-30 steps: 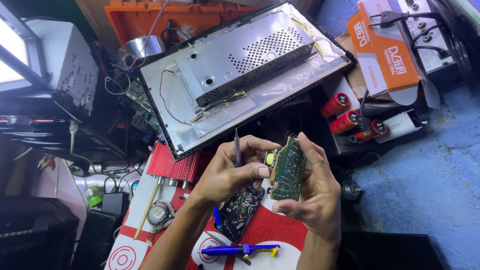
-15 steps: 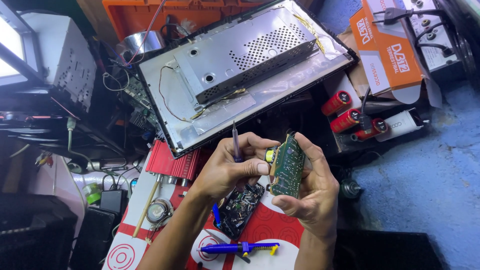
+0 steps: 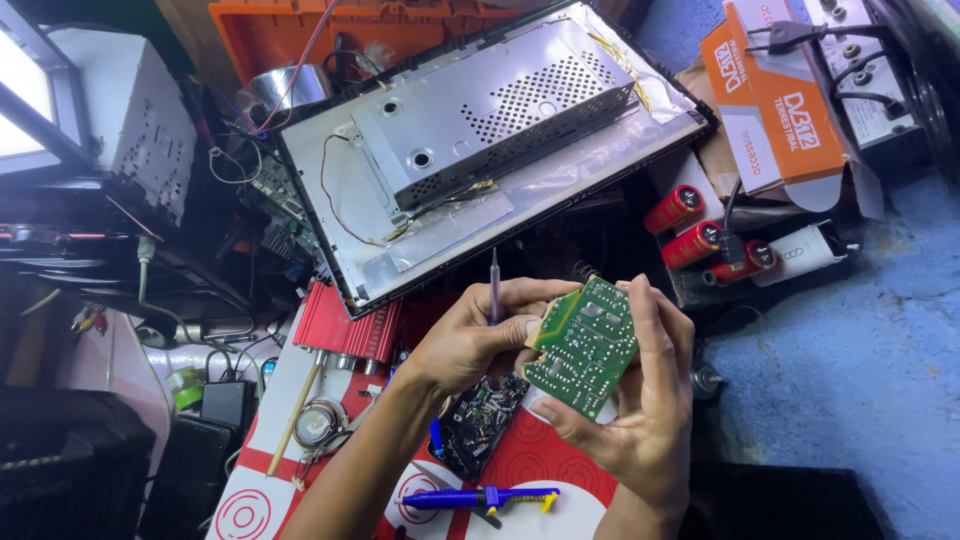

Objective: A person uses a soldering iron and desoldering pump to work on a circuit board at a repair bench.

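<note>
While gripped: green circuit board (image 3: 584, 347) between both hands.

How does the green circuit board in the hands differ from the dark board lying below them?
The green circuit board is held up off the bench between both hands, while the dark board lies on the red and white mat. The green circuit board shows its flat solder side; the dark board faces up, crowded with small components. The green circuit board is in full view; the dark board is partly hidden by the wrist. Both are bare boards.
</note>
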